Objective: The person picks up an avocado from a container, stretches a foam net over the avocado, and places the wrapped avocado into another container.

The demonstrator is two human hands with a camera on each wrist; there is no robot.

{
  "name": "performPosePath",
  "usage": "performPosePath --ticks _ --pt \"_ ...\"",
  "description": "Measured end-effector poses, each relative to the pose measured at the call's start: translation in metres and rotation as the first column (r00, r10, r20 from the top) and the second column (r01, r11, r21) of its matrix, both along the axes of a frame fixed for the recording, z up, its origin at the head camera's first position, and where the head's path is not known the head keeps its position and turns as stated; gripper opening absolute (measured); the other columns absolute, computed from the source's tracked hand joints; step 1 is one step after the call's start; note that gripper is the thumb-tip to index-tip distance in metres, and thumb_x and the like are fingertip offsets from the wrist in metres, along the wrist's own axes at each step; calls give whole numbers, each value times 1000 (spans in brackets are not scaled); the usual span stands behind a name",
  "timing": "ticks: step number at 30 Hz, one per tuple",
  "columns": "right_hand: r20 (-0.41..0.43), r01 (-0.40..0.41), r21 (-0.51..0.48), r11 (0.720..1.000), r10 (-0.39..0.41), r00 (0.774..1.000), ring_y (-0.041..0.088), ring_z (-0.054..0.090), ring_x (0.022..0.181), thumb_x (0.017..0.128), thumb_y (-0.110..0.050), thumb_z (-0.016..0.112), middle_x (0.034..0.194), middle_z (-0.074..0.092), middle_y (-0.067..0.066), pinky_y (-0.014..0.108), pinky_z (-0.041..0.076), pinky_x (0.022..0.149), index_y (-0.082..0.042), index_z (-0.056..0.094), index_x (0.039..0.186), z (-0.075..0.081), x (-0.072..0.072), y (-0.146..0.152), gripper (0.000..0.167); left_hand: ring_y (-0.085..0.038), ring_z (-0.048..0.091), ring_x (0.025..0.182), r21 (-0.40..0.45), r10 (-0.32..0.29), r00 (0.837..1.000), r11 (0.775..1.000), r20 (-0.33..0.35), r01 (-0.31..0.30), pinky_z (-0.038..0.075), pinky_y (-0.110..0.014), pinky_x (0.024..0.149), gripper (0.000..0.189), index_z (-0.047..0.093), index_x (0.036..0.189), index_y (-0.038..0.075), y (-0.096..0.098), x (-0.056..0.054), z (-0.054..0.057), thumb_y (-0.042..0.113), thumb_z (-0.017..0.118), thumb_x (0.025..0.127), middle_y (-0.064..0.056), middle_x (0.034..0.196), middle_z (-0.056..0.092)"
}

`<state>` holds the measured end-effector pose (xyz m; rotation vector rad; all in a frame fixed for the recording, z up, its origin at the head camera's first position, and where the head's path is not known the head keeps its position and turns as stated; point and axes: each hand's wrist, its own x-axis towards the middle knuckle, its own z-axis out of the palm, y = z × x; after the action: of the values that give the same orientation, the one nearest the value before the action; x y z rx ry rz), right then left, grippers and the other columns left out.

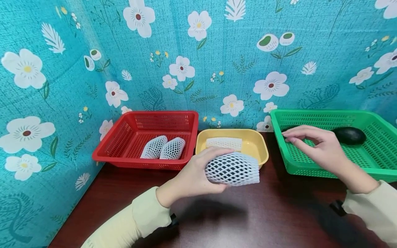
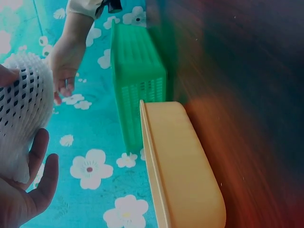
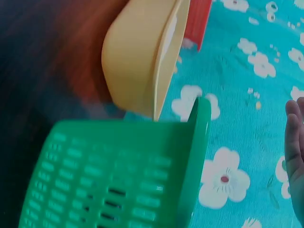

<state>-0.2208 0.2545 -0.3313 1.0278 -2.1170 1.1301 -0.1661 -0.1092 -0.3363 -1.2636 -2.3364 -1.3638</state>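
My left hand (image 1: 198, 175) grips a dark eggplant in a white foam net (image 1: 232, 168), held above the table in front of the yellow tub (image 1: 263, 151). In the left wrist view only part of that net shows, beside the fingers. My right hand (image 1: 322, 146) is over the left part of the green basket (image 1: 291, 167), fingers loosely bent with nothing held. A glossy dark eggplant (image 1: 350, 135) lies in this basket. Another dark thing there is mostly hidden behind the right hand. Inside the yellow tub lies a flattened white foam net (image 1: 224, 144).
On the left, a red basket (image 1: 124, 161) holds two net-wrapped dark pieces (image 1: 154, 147) side by side. The containers stand in a row on a dark brown table (image 1: 279, 213), against a turquoise flowered cloth (image 1: 211, 69).
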Motion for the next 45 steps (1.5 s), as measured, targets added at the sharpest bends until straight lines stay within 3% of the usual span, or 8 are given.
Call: performPosePath --ticks 7,12,16,22,26,29,35,45 --pt "90 160 55 986 -164 982 -1 63 99 88 15 69 108 71 -10 7 47 83 1 75 112 4 -9 16 28 -15 57 115 13 112 994 994 16 -112 56 -34 90 78 54 140 15 -14 -7 1 14 91 70 -2 131 61" --pt "254 302 143 943 -329 910 -10 56 97 99 -9 68 111 62 -31 4 42 77 -5 72 123 4 -14 26 25 -18 58 114 43 186 980 981 65 -189 56 -40 89 76 53 139 14 -28 -13 1 12 90 72 -3 131 61" --pt "321 339 232 912 -400 858 -14 51 96 102 -22 66 117 63 -19 6 41 73 -9 66 132 3 -23 36 33 -20 56 117 75 249 958 962 141 -261 54 -45 92 76 52 139 17 -42 -17 2 10 89 74 -1 133 60" --pt "374 321 351 880 -446 813 5 53 108 104 -31 62 131 62 19 10 40 76 -7 57 142 0 -38 46 45 -22 52 123 89 372 899 912 232 -401 50 -49 96 74 50 140 19 -63 -23 3 12 88 78 -3 136 57" --pt "432 266 432 862 -457 777 38 52 123 105 -34 59 137 55 28 41 51 91 -2 48 148 -4 -47 52 55 -25 50 125 87 422 870 886 257 -455 50 -50 97 75 47 142 15 -75 -28 1 11 87 79 -7 139 55" --pt "460 225 480 848 -462 758 51 49 125 106 -35 57 140 51 33 66 45 91 2 42 150 -7 -54 56 60 -26 50 125 70 470 843 862 261 -502 52 -51 94 76 46 142 14 -84 -31 0 11 87 78 -8 139 54" --pt "475 174 551 816 -478 739 54 44 127 106 -35 58 143 46 35 68 43 89 7 36 152 -11 -65 62 66 -27 51 124 58 552 789 808 270 -586 52 -52 95 75 45 143 13 -103 -37 -3 14 86 80 -9 140 53" --pt "501 89 608 789 -468 728 60 35 130 102 -28 65 146 35 41 73 40 92 14 31 151 -18 -77 67 73 -30 46 130 48 603 749 769 275 -637 49 -56 101 80 39 154 15 -135 -50 -10 17 82 86 -12 147 47"
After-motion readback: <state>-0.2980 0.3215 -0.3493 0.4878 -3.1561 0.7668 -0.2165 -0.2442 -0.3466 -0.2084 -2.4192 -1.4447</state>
